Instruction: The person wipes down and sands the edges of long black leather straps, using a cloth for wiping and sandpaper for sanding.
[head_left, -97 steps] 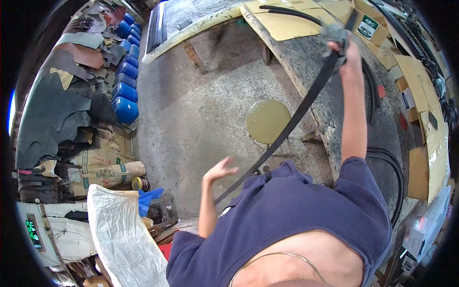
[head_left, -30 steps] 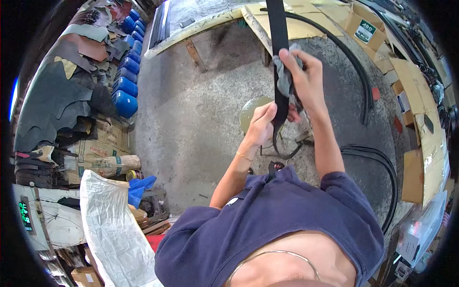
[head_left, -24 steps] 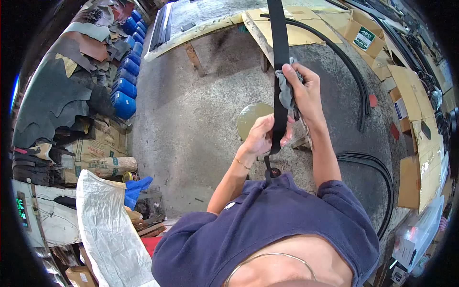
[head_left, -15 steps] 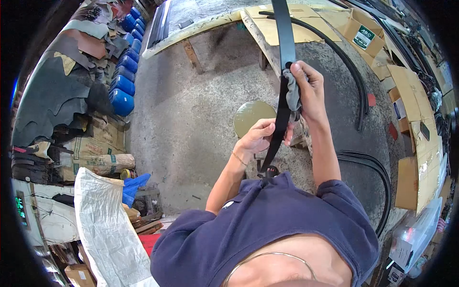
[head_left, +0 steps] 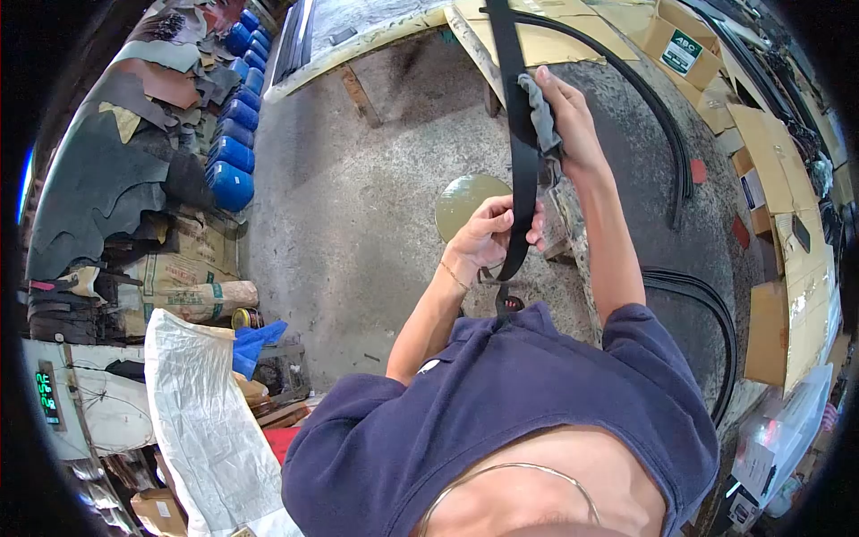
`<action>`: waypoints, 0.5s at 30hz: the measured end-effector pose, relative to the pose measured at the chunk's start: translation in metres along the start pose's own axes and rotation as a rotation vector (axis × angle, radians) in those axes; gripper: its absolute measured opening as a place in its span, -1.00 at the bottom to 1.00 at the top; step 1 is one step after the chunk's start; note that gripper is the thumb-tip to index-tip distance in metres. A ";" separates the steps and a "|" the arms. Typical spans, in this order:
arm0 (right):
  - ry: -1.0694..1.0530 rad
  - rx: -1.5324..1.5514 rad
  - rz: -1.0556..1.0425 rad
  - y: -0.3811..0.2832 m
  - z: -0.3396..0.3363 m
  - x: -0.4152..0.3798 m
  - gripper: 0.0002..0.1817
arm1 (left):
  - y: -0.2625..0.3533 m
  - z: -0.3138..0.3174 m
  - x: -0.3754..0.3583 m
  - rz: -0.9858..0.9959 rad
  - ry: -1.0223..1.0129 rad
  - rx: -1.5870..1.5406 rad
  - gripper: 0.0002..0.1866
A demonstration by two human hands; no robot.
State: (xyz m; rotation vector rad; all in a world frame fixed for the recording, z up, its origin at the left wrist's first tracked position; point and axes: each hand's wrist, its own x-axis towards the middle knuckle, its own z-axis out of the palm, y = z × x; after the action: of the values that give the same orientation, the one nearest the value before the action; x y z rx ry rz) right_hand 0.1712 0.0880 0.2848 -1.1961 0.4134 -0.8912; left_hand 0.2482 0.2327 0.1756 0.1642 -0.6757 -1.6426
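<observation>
A long black strap [head_left: 524, 134] runs upright in front of my body, from the top edge of the view down to near my shirt. My left hand [head_left: 488, 233] is wrapped round its lower part, with fingertips showing on the far side. My right hand [head_left: 571, 125] grips a crumpled grey cloth [head_left: 541, 116], which lies against the strap's right side higher up. Part of the right hand's fingers is hidden behind the cloth and strap.
A round stool top [head_left: 467, 204] stands beyond my left hand. Black curved strips [head_left: 658, 112] lie on the dark table at right, near cardboard boxes [head_left: 680, 49]. Blue barrels [head_left: 230, 185] line the left; a white sheet [head_left: 201, 403] hangs nearer.
My right hand has moved up and slightly left with the cloth along the strap. The strap's upper part has shifted left, and its broad face now looks darker.
</observation>
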 end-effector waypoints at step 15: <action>-0.117 0.075 0.120 0.093 -0.046 -0.105 -0.53 | 0.014 0.019 0.031 0.432 0.307 0.250 -0.73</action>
State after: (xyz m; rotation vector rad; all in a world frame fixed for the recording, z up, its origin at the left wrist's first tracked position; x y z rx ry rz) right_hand 0.1103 0.1492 0.1653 -1.1361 0.3508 -0.7240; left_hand 0.2448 0.2092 0.2066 0.4124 -0.6259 -1.0877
